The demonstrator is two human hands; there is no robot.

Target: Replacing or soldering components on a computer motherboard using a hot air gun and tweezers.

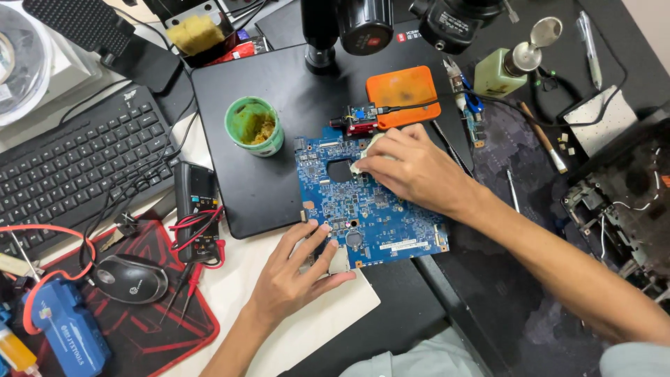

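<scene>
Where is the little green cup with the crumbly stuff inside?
In the head view, the green cup stands on the black board, up and left of the blue circuit board, right of the keyboard.
</scene>
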